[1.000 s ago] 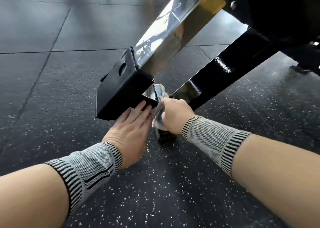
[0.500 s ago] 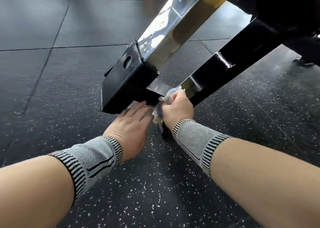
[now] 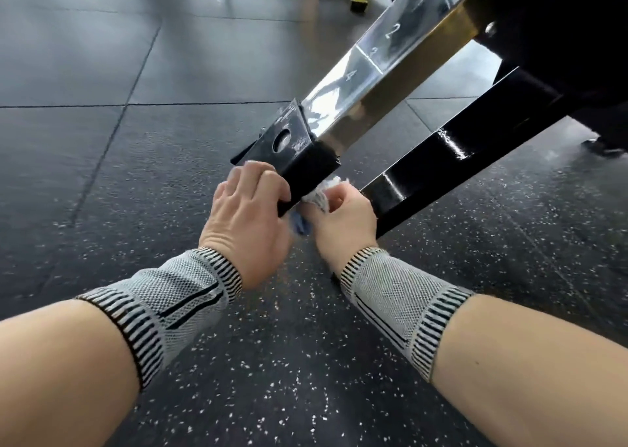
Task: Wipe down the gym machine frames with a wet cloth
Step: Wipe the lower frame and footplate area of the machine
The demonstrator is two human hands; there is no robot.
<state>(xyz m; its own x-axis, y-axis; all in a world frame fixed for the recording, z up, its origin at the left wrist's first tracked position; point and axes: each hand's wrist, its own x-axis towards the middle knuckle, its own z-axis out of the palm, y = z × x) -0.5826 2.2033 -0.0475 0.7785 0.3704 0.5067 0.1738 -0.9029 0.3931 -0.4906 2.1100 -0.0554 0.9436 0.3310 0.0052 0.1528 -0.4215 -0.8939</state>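
White and blue cloth (image 3: 319, 196) sits bunched in your right hand (image 3: 343, 222), pressed up under the black end bracket (image 3: 299, 161) of the chrome bar (image 3: 373, 86), probably to reach its underside. Your left hand (image 3: 246, 222) curls its fingers over the bracket's near edge, apparently steadying it while you rub. Beside your right hand runs the glossy black frame tube (image 3: 452, 154). Engraved numbers 2, 3 and 4 read along the chrome.
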